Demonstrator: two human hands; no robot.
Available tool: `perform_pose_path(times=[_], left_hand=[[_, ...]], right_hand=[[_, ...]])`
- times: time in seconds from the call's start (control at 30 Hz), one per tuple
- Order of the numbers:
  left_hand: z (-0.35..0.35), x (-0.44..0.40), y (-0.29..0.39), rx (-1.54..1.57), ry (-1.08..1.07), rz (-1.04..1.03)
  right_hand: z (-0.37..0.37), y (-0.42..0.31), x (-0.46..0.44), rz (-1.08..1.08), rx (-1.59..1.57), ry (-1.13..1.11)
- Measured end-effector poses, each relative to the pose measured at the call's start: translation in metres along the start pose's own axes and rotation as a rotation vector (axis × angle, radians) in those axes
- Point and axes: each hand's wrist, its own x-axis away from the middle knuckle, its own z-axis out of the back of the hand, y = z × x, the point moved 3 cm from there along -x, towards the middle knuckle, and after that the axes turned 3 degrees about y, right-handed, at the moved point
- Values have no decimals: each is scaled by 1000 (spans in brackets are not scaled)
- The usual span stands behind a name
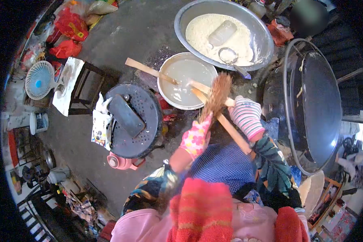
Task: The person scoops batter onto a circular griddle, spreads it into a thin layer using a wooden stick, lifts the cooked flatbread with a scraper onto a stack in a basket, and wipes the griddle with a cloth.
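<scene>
My left hand (196, 137), in a pink flowered glove, is closed around the lower end of a brown bristle brush (220, 92), which points up and away from me. My right hand (246, 115), in a striped glove, grips a flat wooden stick (201, 86) whose far end reaches into a white bucket (162, 89). Cloudy whitish liquid (185, 74) fills much of the bucket. A second wooden stick (234, 135) slants from the bucket's rim towards my lap, passing between my hands. Another flat wooden stick (143, 69) leans over the bucket's far left rim.
Beyond the bucket, a large metal basin (180, 30) holds pale flour, a clear plastic container (222, 33) and a round ladle (228, 55). On my right stands a big round griddle (318, 107). A black stool (151, 121) carries a phone (126, 115); beside it are a wipes pack (102, 129) and pink kettle (121, 162).
</scene>
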Motion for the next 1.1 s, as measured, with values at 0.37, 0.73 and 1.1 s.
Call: perform_pose_path(times=[0.37,0.73,1.1], left_hand=[[7,-33,3,-199,284,-28],[4,-52,-22,-123,274,118],[17,-53,-15,-271,235,100]], right_hand=[[30,32,39,-111,-71,5],[47,38,80,-189,-89,-105],[51,36,90,-111,-84,-58]])
